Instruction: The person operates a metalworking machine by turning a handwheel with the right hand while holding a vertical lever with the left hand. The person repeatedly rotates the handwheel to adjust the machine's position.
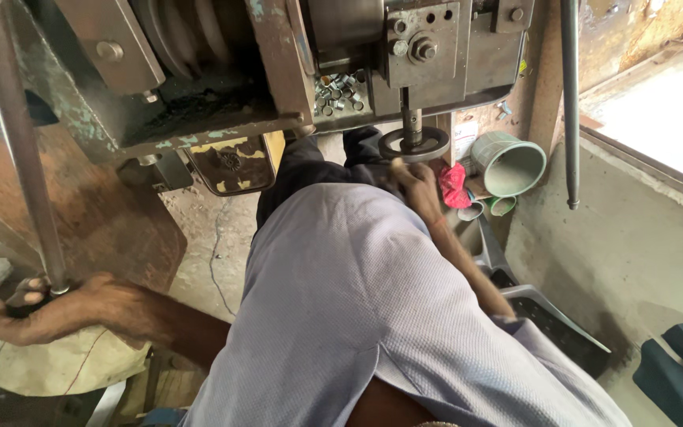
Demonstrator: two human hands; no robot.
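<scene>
My left hand [37, 310] is closed around the lower end of a long steel lever bar [17, 150] at the far left. A worn green press machine [223, 71] hangs above my lap. My right hand [414, 183] reaches forward under its ram [412, 119], right at a round dark die ring [414, 144]; whether the fingers hold a small part there I cannot tell. Several small shiny metal sleeves [337, 91] lie on the machine's ledge beside the ram. My pale blue shirt [373, 308] fills the middle of the view.
A green plastic mug [509, 162] lies tipped on its side to the right of the die, with a red cloth [454, 186] beside it. A dark tray [555, 320] sits by my right arm. A thin vertical rod [569, 103] hangs at the right, near a concrete wall [634, 245].
</scene>
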